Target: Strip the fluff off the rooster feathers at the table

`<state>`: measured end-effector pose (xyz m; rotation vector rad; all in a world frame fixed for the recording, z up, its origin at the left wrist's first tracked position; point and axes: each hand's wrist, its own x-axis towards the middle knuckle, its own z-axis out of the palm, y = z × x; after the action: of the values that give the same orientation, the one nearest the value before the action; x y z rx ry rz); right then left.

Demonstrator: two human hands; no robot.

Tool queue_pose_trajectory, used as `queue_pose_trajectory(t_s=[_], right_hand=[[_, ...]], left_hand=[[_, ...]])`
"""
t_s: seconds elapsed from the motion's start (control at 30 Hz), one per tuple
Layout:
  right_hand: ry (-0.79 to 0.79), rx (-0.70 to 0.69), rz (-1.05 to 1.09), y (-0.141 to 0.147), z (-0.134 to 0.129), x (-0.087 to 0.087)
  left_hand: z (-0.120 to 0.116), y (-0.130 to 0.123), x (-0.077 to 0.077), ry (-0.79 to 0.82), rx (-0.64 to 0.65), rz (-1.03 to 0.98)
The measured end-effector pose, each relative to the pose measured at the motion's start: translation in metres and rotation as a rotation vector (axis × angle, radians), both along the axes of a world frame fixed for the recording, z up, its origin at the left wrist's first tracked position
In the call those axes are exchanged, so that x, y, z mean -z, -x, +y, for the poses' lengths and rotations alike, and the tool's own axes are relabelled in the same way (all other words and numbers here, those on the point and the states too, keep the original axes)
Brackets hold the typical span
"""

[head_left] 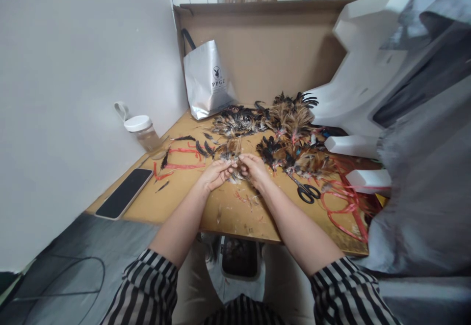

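Over the middle of the wooden table (228, 212), my left hand (218, 174) pinches the base of a small bunch of brown feathers (231, 147). Close beside it, my right hand (253, 169) has its thumb and fingers pressed together at the same bunch's quill ends. The feathers fan up and away from my fingertips. Some pale fluff shows below the hands. Exactly what the right fingertips grip is too small to make out. Just beyond the right hand lie tied bundles of black and brown feathers (301, 160).
Black-handled scissors (308, 192) and tangled red plastic strips (344, 207) lie at the right. Farther back are a feather pile (239, 120) and a silver bag (206, 79). A phone (125, 193) and a lidded jar (147, 136) are on the left. Below the edge stands a bin (240, 276).
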<state>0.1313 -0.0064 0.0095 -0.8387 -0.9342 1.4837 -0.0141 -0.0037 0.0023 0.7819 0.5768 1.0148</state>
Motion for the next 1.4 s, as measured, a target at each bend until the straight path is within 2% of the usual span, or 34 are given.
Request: queue_pose_trajectory(t_s=[0.2, 0.43, 0.6, 0.87, 1.1, 1.23, 1.4], right_hand=[[0.050, -0.277, 0.130, -0.003, -0.005, -0.006], [-0.029, -0.387, 0.154, -0.002, -0.007, -0.004], [-0.028, -0.318, 0.121, -0.002, -0.003, -0.001], [-0.034, -0.048, 0.017, -0.003, -0.001, -0.003], [-0.075, 0.087, -0.185, 0.002, -0.003, -0.002], [-0.097, 0.120, -0.239, 0.004, -0.003, 0.000], [-0.055, 0.104, -0.243, 0.004, -0.003, 0.001]], left_hand=[[-0.005, 0.003, -0.008, 0.100, 0.024, -0.177], [-0.009, 0.003, -0.007, 0.119, 0.142, -0.230], [-0.004, 0.003, -0.003, 0.073, 0.147, -0.155], [0.002, -0.001, 0.002, -0.065, -0.031, 0.193], [-0.001, -0.004, 0.003, -0.135, -0.020, 0.301], [-0.001, -0.005, 0.005, -0.151, -0.006, 0.346], [-0.001, -0.005, 0.003, -0.164, -0.051, 0.395]])
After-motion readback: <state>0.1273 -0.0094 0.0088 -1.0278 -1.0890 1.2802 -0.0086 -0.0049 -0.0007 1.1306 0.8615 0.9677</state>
